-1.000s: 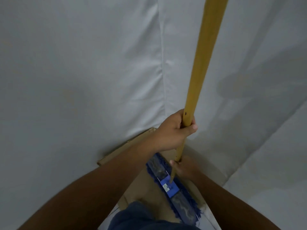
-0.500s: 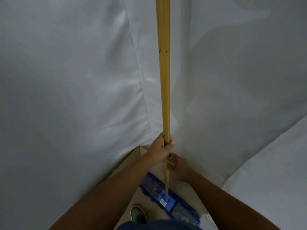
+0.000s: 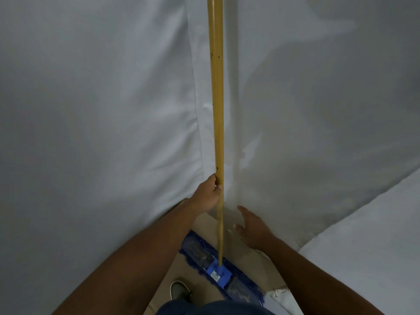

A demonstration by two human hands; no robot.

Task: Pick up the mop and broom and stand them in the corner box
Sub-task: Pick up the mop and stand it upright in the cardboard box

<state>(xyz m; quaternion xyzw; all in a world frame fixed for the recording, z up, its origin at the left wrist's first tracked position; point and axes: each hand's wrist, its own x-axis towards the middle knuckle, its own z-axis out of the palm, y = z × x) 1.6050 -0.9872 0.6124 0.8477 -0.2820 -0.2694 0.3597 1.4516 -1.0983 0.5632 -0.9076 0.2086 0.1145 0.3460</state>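
The mop stands almost upright, its long yellow handle (image 3: 217, 105) running up out of the top of the view. Its flat blue head (image 3: 200, 253) rests on the floor of the brown cardboard box (image 3: 247, 253) in the corner. My left hand (image 3: 208, 194) is closed around the handle low down. My right hand (image 3: 251, 228) is off the handle, just to its right, fingers spread above the box's right side. No broom is in view.
White sheets (image 3: 95, 123) cover both walls and meet in a seam behind the handle. A white-covered surface (image 3: 368, 235) slopes in at the lower right. My shoe (image 3: 179, 291) stands at the box's near edge.
The handle has swung from leaning right to nearly upright. My right hand has let go of the handle and opened beside it. My left hand keeps its grip.
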